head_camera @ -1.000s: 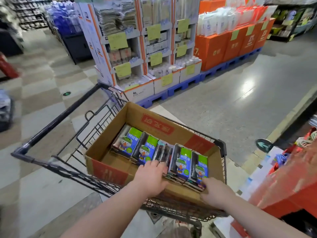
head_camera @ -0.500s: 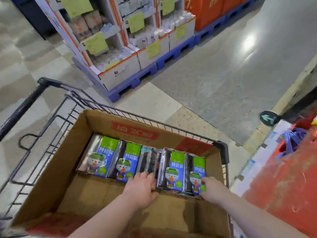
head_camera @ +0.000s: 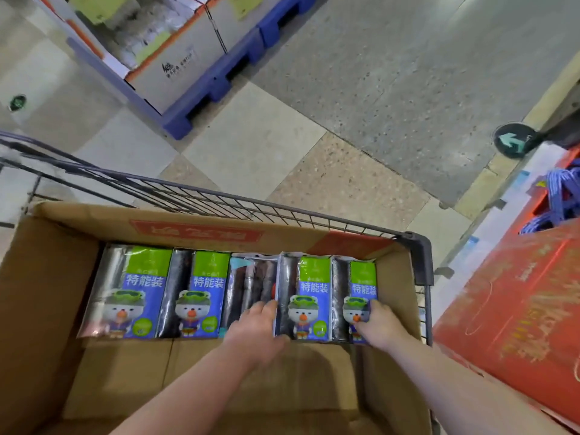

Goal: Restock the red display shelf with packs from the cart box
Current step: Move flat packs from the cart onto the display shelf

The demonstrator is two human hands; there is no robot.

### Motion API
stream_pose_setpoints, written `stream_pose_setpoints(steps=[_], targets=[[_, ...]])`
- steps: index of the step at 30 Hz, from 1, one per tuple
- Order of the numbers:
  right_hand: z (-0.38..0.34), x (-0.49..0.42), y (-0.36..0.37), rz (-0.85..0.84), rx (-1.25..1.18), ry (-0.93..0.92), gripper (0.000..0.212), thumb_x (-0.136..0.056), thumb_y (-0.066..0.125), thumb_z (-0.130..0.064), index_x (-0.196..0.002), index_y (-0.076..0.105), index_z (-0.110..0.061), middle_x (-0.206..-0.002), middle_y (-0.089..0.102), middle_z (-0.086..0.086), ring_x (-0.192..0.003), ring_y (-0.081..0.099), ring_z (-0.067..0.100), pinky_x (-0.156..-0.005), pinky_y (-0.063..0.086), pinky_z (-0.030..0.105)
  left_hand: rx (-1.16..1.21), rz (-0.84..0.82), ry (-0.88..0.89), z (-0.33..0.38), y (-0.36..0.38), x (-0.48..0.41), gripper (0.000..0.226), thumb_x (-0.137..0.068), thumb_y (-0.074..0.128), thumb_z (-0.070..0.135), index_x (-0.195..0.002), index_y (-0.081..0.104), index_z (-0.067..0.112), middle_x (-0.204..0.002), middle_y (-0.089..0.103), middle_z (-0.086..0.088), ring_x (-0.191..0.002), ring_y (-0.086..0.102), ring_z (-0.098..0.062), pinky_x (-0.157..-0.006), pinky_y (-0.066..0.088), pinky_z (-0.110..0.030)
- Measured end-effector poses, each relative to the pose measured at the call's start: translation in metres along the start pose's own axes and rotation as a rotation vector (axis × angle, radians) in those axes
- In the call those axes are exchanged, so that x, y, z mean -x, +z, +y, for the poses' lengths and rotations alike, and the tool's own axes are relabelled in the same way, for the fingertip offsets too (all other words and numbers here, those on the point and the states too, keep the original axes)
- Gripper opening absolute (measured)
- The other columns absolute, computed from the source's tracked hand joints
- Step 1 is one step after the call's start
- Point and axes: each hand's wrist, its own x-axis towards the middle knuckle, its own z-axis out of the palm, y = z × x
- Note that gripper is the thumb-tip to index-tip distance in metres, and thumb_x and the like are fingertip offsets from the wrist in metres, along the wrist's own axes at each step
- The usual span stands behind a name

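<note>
Retail floor, supermarket or warehouse-style shop. Evidence noted:
- wire shopping cart (head_camera: 420, 255) carrying an open cardboard box (head_camera: 47, 277) with a row of identical printed packs (head_camera: 141, 290), cartoon bear on each front;
- stock cartons (head_camera: 175, 67) cut open as display trays, stacked on a blue plastic pallet (head_camera: 219, 80) in the aisle;
- polished speckled floor (head_camera: 392, 73) with pale tile squares and a round green arrow sticker (head_camera: 513, 141);
- red display stand (head_camera: 518, 309) at right, blue looped goods (head_camera: 561, 196) in it, kind unclear.
</note>
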Motion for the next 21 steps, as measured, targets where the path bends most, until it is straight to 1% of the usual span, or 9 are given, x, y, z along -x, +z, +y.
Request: stream_pose_setpoints(steps=[5, 8, 10, 13, 15, 16, 18, 19, 21], targets=[[-0.005, -0.006, 0.016, 0.031, -0.177, 0.026, 0.058, -0.082, 0.063, -0.019, -0.134, 0.043, -0.001, -0.146, 0.032, 0.019, -0.132, 0.040, 0.031, -0.107, 0.036, 0.032, 0.261, -0.022, -0.065, 0.008, 0.000, -0.026, 0.079, -0.092, 0.056, 0.039, -0.153, 0.012, 0.015, -0.154, 0.027, -0.009, -0.138, 0.035, -0.027, -0.111, 0.031, -0.034], [-0.006, 0.001, 0.018, 0.063, -0.235, 0.029, 0.062, -0.087, 0.061, -0.018, -0.143, 0.037, -0.006, -0.152, 0.026, 0.014, -0.139, 0.033, 0.026, -0.111, 0.027, 0.028, 0.523, -0.002, -0.158, 0.013, 0.000, -0.039, 0.060, -0.094, 0.057, 0.027, -0.146, 0.031, 0.012, -0.138, 0.048, -0.007, -0.123, 0.050, -0.025, -0.092, 0.038, -0.024], [-0.002, 0.002, 0.021, 0.086, -0.264, 0.022, 0.060, -0.088, 0.062, -0.018, -0.143, 0.037, -0.008, -0.149, 0.029, 0.012, -0.135, 0.038, 0.024, -0.106, 0.028, 0.022, 0.677, 0.025, -0.242, 0.013, 0.003, -0.049, 0.049, -0.093, 0.057, 0.024, -0.138, 0.042, 0.012, -0.124, 0.059, -0.006, -0.108, 0.057, -0.024, -0.084, 0.042, -0.026], [0.004, 0.005, 0.022, 0.084, -0.339, 0.026, 0.058, -0.086, 0.065, -0.013, -0.139, 0.041, -0.010, -0.138, 0.036, 0.011, -0.122, 0.047, 0.025, -0.101, 0.032, 0.022, 0.840, 0.068, -0.321, 0.010, 0.010, -0.064, 0.062, -0.083, 0.066, 0.037, -0.136, 0.045, 0.012, -0.125, 0.060, -0.012, -0.108, 0.060, -0.029, -0.089, 0.050, -0.035], [0.007, 0.005, 0.020, 0.074, -0.390, 0.038, 0.063, -0.085, 0.066, -0.009, -0.141, 0.038, -0.012, -0.135, 0.038, 0.011, -0.122, 0.047, 0.026, -0.103, 0.033, 0.025, 0.865, 0.089, -0.352, 0.005, 0.014, -0.070, 0.074, -0.063, 0.072, 0.048, -0.126, 0.054, 0.015, -0.119, 0.063, -0.011, -0.102, 0.063, -0.028, -0.090, 0.053, -0.042], [0.007, 0.006, 0.019, 0.070, -0.398, 0.031, 0.068, -0.084, 0.066, -0.009, -0.144, 0.034, -0.013, -0.135, 0.038, 0.011, -0.124, 0.045, 0.026, -0.104, 0.032, 0.026, 0.858, 0.102, -0.359, 0.007, 0.012, -0.068, 0.070, -0.058, 0.074, 0.047, -0.118, 0.058, 0.016, -0.112, 0.065, -0.010, -0.096, 0.064, -0.026, -0.087, 0.054, -0.041], [0.007, 0.005, 0.020, 0.070, -0.411, 0.012, 0.075, -0.082, 0.068, -0.010, -0.146, 0.030, -0.015, -0.133, 0.038, 0.010, -0.127, 0.042, 0.025, -0.106, 0.030, 0.027, 0.793, 0.101, -0.366, 0.007, 0.010, -0.064, 0.044, -0.068, 0.079, 0.037, -0.101, 0.060, 0.017, -0.097, 0.066, -0.007, -0.085, 0.064, -0.022, -0.077, 0.053, -0.034], [0.007, 0.005, 0.022, 0.078, -0.418, 0.005, 0.073, -0.082, 0.069, -0.012, -0.145, 0.032, -0.016, -0.132, 0.040, 0.010, -0.126, 0.043, 0.025, -0.105, 0.031, 0.028, 0.758, 0.112, -0.361, 0.007, 0.009, -0.063, 0.033, -0.074, 0.078, 0.033, -0.096, 0.058, 0.017, -0.092, 0.066, -0.006, -0.082, 0.063, -0.022, -0.074, 0.051, -0.033], [0.007, 0.001, 0.027, 0.093, -0.449, 0.019, 0.059, -0.082, 0.070, -0.021, -0.135, 0.045, -0.016, -0.128, 0.049, 0.008, -0.122, 0.048, 0.025, -0.102, 0.036, 0.030, 0.724, 0.127, -0.363, 0.005, 0.010, -0.061, 0.025, -0.080, 0.075, 0.029, -0.091, 0.056, 0.017, -0.088, 0.064, -0.004, -0.080, 0.061, -0.021, -0.069, 0.048, -0.031]])
